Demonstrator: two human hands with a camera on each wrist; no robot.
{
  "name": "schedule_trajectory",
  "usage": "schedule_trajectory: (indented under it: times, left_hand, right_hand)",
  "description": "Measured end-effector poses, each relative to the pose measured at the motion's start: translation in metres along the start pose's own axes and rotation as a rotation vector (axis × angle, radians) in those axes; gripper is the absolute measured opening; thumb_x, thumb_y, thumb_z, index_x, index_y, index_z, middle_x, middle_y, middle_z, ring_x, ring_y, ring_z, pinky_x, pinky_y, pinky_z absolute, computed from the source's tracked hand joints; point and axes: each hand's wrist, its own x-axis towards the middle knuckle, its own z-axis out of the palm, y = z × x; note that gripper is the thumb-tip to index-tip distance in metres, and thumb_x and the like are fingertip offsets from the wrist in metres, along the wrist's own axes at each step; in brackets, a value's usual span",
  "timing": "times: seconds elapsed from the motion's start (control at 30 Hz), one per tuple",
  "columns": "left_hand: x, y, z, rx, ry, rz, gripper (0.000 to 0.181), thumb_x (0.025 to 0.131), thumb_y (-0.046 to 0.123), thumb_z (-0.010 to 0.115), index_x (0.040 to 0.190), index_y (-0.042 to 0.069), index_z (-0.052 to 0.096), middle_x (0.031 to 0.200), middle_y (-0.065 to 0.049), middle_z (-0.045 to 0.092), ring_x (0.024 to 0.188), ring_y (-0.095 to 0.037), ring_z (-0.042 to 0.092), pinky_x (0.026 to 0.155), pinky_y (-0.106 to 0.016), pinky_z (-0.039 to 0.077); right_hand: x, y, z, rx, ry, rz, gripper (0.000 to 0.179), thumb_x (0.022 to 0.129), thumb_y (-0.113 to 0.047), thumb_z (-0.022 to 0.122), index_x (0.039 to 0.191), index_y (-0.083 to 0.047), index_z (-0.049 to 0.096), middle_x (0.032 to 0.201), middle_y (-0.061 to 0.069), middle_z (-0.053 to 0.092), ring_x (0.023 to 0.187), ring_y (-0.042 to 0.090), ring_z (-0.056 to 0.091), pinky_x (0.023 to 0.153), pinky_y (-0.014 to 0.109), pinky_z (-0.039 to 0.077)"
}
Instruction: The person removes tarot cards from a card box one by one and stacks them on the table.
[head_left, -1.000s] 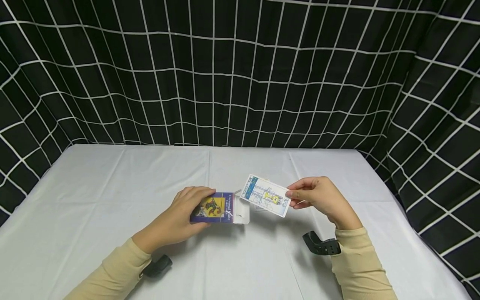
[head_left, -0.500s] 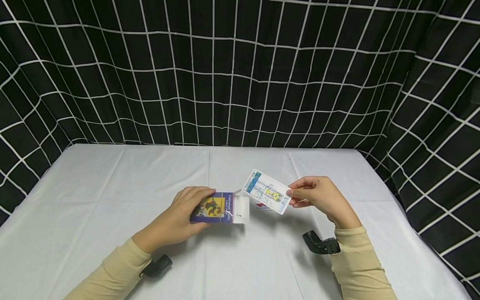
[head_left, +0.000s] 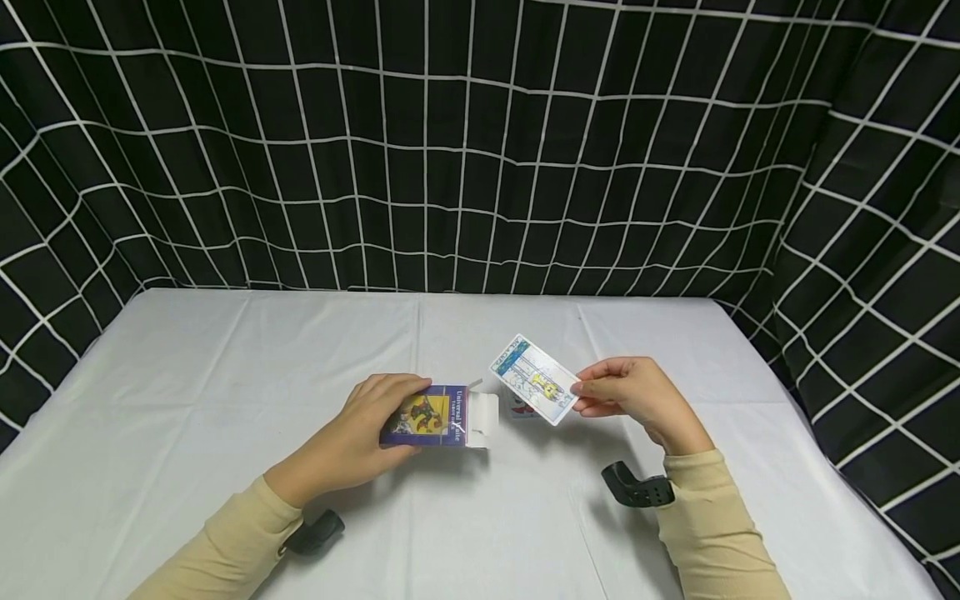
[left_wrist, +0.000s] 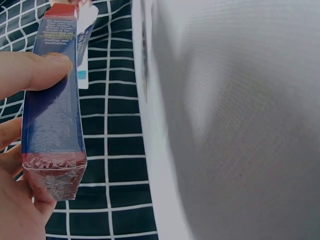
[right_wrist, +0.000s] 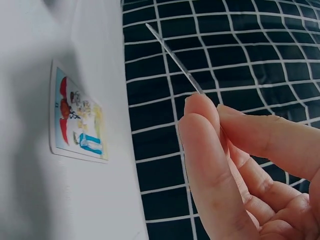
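Note:
My left hand [head_left: 348, 442] grips a purple tarot card box [head_left: 424, 415] above the table, its open end and white flap [head_left: 484, 417] facing right. In the left wrist view my thumb presses along the blue side of the box [left_wrist: 54, 120]. My right hand [head_left: 641, 398] pinches one tarot card [head_left: 531, 375], picture side up, by its lower right end between thumb and fingers. The right wrist view shows this card [right_wrist: 175, 59] edge-on. Beneath it on the table lies another tarot card [right_wrist: 75, 120], face up, mostly hidden from the head view.
A white cloth covers the table [head_left: 247, 367]. Black fabric with a white grid [head_left: 450, 150] stands behind it and along both sides. A black wrist device [head_left: 637, 486] sits at the right cuff and another [head_left: 315, 533] at the left cuff.
The far end of the held card has swung away from the box, up and to the right, showing more of the card lying below. The left hand and the box have stayed in place.

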Motion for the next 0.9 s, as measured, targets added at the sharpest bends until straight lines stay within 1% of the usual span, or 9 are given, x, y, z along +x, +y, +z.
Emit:
schedule_trajectory:
  times: [0.23,0.43,0.57,0.67,0.77,0.9]
  left_hand:
    - [0.000,0.001,0.000,0.003,-0.008,-0.004,0.073,0.078,0.013,0.080,0.142,0.005,0.047,0.142,-0.011,0.053,0.131,-0.029,0.046,0.112,-0.052,0.035]
    - [0.001,0.002,0.000,0.005,-0.013,-0.010,0.073,0.078,0.013,0.080,0.142,0.005,0.048,0.142,-0.011,0.053,0.131,-0.028,0.046,0.112,-0.052,0.035]
    - [0.001,0.001,0.001,0.006,-0.015,-0.013,0.073,0.078,0.014,0.081,0.142,0.005,0.048,0.142,-0.011,0.053,0.131,-0.028,0.046,0.112,-0.052,0.035]
    - [0.001,0.001,0.001,0.007,-0.017,-0.018,0.073,0.078,0.014,0.081,0.142,0.005,0.048,0.142,-0.011,0.053,0.131,-0.029,0.046,0.112,-0.052,0.035]
    - [0.000,0.001,0.002,0.010,-0.019,-0.025,0.073,0.078,0.015,0.081,0.143,0.006,0.048,0.143,-0.010,0.053,0.131,-0.029,0.046,0.112,-0.053,0.035]
    - [0.000,0.001,0.002,0.008,-0.021,-0.032,0.073,0.078,0.015,0.081,0.143,0.007,0.048,0.143,-0.009,0.053,0.132,-0.028,0.046,0.113,-0.053,0.035]
  right_hand:
    - [0.006,0.007,0.001,0.044,0.019,0.051,0.032,0.090,-0.001,0.064,0.112,0.021,0.056,0.075,0.002,0.072,0.066,0.007,0.071,0.067,0.022,0.060]
    - [0.011,0.015,0.004,0.132,0.023,0.068,0.030,0.091,-0.001,0.062,0.110,0.021,0.055,0.076,0.005,0.073,0.068,0.008,0.073,0.069,0.022,0.060]
    - [0.014,0.019,0.009,0.191,0.047,0.077,0.025,0.093,0.000,0.061,0.108,0.018,0.054,0.074,0.004,0.073,0.068,0.009,0.073,0.069,0.022,0.060]
    - [0.017,0.023,0.014,0.206,0.060,0.101,0.023,0.093,-0.001,0.060,0.108,0.016,0.054,0.072,0.003,0.072,0.067,0.009,0.073,0.068,0.022,0.060]
    - [0.019,0.026,0.019,0.213,0.058,0.125,0.021,0.093,-0.001,0.060,0.107,0.013,0.054,0.072,0.004,0.072,0.066,0.008,0.072,0.067,0.021,0.060]
    - [0.022,0.030,0.024,0.265,0.057,0.139,0.017,0.093,0.001,0.058,0.105,0.012,0.054,0.071,0.006,0.072,0.066,0.009,0.072,0.068,0.021,0.060]
